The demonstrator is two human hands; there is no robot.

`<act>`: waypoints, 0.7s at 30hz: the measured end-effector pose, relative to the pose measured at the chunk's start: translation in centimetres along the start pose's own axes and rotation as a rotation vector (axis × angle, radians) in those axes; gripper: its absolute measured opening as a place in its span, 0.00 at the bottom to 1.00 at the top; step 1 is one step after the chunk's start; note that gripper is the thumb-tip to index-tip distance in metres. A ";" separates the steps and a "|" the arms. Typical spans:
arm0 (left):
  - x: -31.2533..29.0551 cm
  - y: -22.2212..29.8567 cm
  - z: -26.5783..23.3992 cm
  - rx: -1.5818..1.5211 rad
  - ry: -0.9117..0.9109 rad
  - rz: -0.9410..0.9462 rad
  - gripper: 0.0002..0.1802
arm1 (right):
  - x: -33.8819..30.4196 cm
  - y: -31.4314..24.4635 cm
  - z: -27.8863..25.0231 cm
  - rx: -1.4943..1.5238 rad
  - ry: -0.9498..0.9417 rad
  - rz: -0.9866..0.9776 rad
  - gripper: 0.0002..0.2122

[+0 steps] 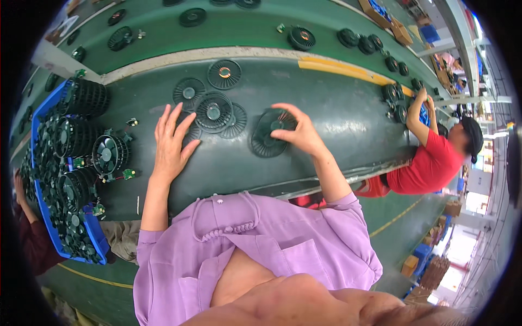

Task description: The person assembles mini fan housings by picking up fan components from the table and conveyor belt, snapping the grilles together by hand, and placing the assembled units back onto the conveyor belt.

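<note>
My right hand (305, 133) curves round the edge of a black round fan grille (263, 142) on the dark green work surface. Its thumb lies over the grille's middle, and the other fingers are partly hidden. Left of that, my left hand (171, 144) has its fingers spread and holds nothing. Its fingertips are beside a loose cluster of similar grilles: one with a pale hub (213, 111) lies on top, overlapping a flatter one (235, 122). Just beyond are another grille (188, 92) and a round piece with a copper-coloured ring (224, 73).
A blue bin (97, 239) at the left is heaped with dark fan parts. Stacked fan housings (81, 98) and an assembled fan (109, 155) stand by it. Beyond a pale rail, a green belt (157, 32) carries more fans. A co-worker in red (429, 168) works at the right.
</note>
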State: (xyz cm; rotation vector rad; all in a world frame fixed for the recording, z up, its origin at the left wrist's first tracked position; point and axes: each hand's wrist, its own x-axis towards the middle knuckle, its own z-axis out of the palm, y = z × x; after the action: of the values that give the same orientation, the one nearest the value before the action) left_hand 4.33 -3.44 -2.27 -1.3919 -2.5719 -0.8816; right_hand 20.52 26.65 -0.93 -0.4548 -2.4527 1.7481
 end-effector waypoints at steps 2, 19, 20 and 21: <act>0.5 0.0 -0.3 -0.022 0.023 -0.009 0.32 | 2.8 0.8 -1.0 -0.018 0.117 -0.040 0.28; 11.0 -11.5 2.9 -0.120 0.533 -0.315 0.17 | 40.1 -1.3 -6.6 -0.774 0.376 -0.700 0.30; 10.5 -12.0 3.2 -0.107 0.581 -0.328 0.17 | 42.7 -1.0 -6.5 -0.818 0.312 -0.535 0.31; 11.7 -11.0 3.8 -0.170 0.569 -0.306 0.17 | 45.2 0.8 -9.3 -1.001 0.408 -0.407 0.32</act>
State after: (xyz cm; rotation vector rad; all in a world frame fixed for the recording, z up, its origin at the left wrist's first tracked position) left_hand -10.49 2.59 -6.37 -0.6363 -2.3179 -1.3353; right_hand -19.96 48.66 -2.76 -0.2835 -2.6472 0.1703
